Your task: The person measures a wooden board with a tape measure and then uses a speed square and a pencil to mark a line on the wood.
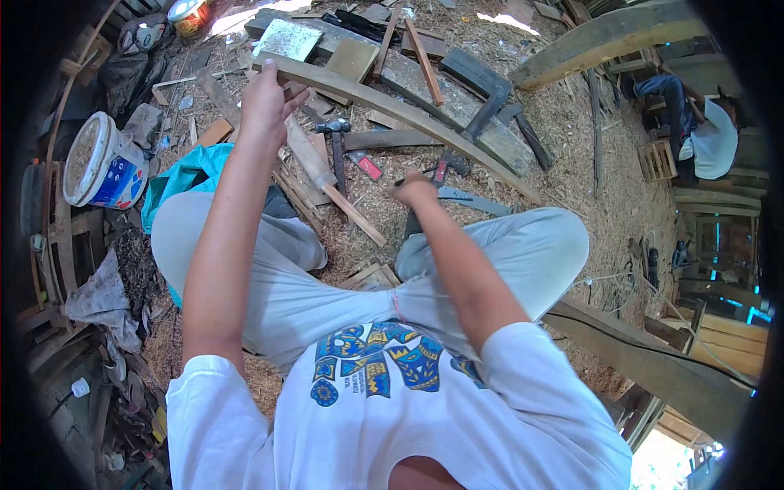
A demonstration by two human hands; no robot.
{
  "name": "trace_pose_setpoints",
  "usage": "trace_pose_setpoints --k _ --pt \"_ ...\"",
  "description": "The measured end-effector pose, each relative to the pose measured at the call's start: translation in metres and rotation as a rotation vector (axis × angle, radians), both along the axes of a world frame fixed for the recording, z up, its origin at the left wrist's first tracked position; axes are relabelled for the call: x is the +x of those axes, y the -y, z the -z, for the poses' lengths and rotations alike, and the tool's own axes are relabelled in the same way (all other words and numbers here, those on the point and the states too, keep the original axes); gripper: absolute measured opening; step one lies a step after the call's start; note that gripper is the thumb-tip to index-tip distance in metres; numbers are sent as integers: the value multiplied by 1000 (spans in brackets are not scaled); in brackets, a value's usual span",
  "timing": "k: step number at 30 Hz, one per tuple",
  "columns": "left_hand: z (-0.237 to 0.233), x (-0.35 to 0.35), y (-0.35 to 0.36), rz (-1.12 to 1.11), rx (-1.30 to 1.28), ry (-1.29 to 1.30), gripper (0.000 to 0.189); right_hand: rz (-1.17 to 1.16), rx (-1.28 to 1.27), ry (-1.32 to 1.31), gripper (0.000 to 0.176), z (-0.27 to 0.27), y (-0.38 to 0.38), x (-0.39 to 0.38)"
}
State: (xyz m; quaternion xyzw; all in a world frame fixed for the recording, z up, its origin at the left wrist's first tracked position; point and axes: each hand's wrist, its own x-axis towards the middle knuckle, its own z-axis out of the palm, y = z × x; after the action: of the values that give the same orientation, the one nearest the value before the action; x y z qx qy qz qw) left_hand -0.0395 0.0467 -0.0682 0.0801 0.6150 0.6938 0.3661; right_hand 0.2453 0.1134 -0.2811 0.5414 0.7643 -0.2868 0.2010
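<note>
My left hand (pixel 267 100) is at the upper end of a long wooden strip (pixel 392 109), with its thumb on the wood and other fingers beside it. The strip slants down to the right. Below its middle, my right hand (pixel 415 189) is closed at the handle end of a handsaw (pixel 469 199); its grip is partly hidden. Between the hands lie a hammer (pixel 337 147), a red-labelled tool (pixel 369 167) and a short wooden stick (pixel 354 214). A clamp-like dark wooden piece (pixel 482 94) rests on a thick board (pixel 506 149) beyond the strip.
A white bucket (pixel 106 163) stands at left near a teal cloth (pixel 181 180). Another person (pixel 709 139) sits at the upper right beside a small wooden crate (pixel 657 161). A curved beam (pixel 612 41) spans the upper right. Wood shavings cover the ground.
</note>
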Motion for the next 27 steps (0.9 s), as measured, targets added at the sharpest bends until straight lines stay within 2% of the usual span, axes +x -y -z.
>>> trace_pose_setpoints --k 1,4,5,6,8,9,11,12,14,15,18,19,21,22,24,25,26,27 --pt "0 0 1 10 7 -8 47 198 6 -42 82 -20 13 -8" --pt "-3 7 4 25 4 -21 49 231 -3 -208 77 21 24 -4" --pt "-3 10 4 -7 15 -17 49 151 18 -264 72 25 25 9" --pt "-3 13 2 -36 27 -11 49 172 13 -272 72 30 22 19" --pt "-2 14 -2 -16 36 -12 49 267 73 -95 59 39 15 45" --pt "-3 15 -4 -5 76 -32 48 296 74 -96 59 46 9 58" --pt "-9 17 -6 31 129 -64 48 592 72 -19 46 88 -10 86" --pt "-14 20 -7 45 128 -63 48 605 71 -18 46 99 -19 98" --pt "-21 25 -8 28 171 -71 48 -152 65 347 38 111 -31 112" --pt "-24 26 -7 40 168 -75 48 -25 83 355 34 115 -29 116" --pt "-31 31 -2 69 148 -70 48 12 -31 447 36 111 -24 111" --pt "-32 32 -2 68 127 -73 50 24 -39 445 36 139 -27 110" --pt "-27 26 -1 71 95 -77 51 1624 -221 45 41 217 -36 106" --pt "-24 24 0 62 69 -79 53 1628 -234 44 41 206 -30 104" --pt "-21 23 -1 78 64 -106 54 1680 48 -240 32 165 -19 90" --pt "-18 22 -1 68 61 -105 54 1321 13 -243 33 230 -17 114" --pt "-13 22 -1 62 57 -99 55 1335 -3 -252 33 225 -19 107" --pt "-8 18 0 105 64 -98 56 1120 -154 -73 33 203 -25 107"
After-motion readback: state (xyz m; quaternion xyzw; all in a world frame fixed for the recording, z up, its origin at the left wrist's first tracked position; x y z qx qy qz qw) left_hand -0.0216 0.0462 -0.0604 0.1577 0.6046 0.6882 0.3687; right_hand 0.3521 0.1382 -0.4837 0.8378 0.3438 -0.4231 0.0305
